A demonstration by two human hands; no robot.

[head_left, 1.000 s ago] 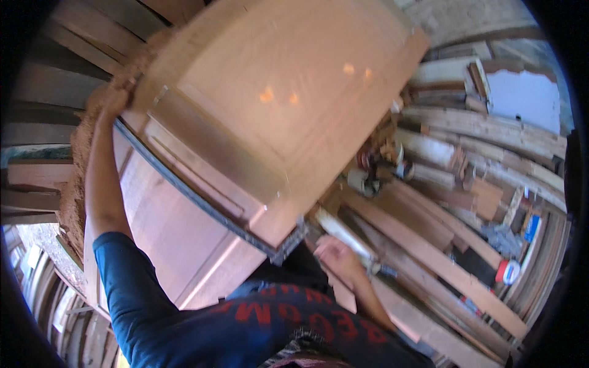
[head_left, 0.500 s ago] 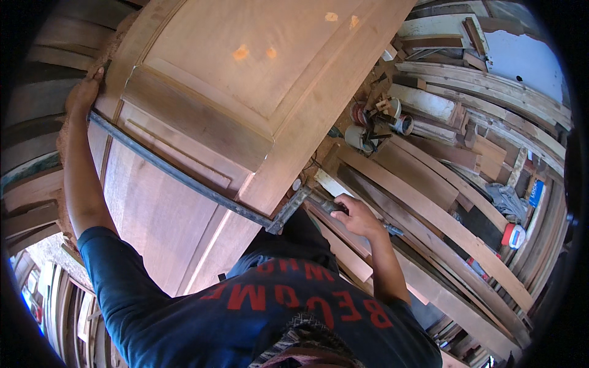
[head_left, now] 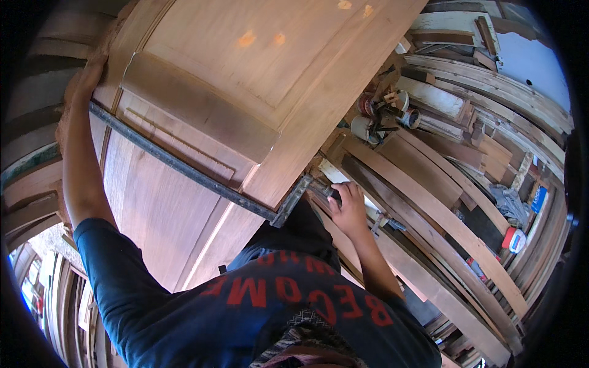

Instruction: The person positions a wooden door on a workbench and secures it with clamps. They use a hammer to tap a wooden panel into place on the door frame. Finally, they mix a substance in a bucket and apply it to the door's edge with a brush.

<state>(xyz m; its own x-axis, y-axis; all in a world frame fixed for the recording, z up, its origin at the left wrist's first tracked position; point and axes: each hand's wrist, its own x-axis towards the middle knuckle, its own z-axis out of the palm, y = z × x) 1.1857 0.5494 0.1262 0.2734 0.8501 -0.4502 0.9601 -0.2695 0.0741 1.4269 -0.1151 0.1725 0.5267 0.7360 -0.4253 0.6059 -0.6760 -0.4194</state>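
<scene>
Door panel: a large wooden door panel [head_left: 245,86] with raised, moulded fields filled the upper middle of the view, tilted so its long edges ran diagonally.
Clamp bar: a long dark metal clamp bar [head_left: 184,165] lay across the door panel's face, running from the panel's left edge down to its lower right edge.
Clamp end: the grey metal clamp end [head_left: 293,199] hooked over the door panel's lower right edge.
Left hand: the left hand [head_left: 86,83] was raised to the door panel's left edge, palm laid against the wood just above where the clamp bar began; whether the fingers curled around the edge could not be told.
Right hand: the right hand [head_left: 348,207] sat just right of the clamp end, off the door panel's lower right edge, fingers curled down and closed over a dark handle [head_left: 324,190] joined to the clamp.
Shirt: a dark blue shirt [head_left: 245,313] with red lettering covered the person's body below the door panel.
Planks: long wooden planks [head_left: 442,214] lay stacked to the right of the door panel, running diagonally.
Small items: a red and white container [head_left: 514,239] rested among the planks, far right of the door panel, with a grey cloth [head_left: 506,202] just above it.
Tools: a cluster of round tool parts [head_left: 380,119] stood close to the door panel's right edge.
</scene>
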